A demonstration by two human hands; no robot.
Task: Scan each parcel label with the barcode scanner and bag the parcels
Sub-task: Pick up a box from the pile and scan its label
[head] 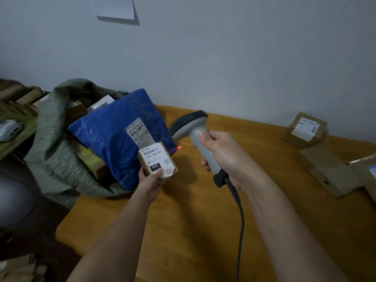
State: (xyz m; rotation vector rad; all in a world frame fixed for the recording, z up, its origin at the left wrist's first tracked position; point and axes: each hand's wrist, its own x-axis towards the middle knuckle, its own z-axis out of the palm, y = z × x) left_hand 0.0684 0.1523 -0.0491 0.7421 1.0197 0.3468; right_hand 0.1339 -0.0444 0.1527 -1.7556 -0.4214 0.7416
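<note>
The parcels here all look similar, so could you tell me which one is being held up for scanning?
The small labelled box in the left hand; the other boxes lie on the table's right side.

Plain pale grey-white wall (244, 58) seen behind, evenly and dimly lit. White paper sheet (115, 7) fixed on wall at top, lower edge lifted, grey shadow cast beneath. Orange-brown wooden table (193, 231) set against wall, grain visible, left front corner rounded. Dark floor (30, 247) seen left of table. Second surface with green covering (16, 137) noted at far left.
</note>
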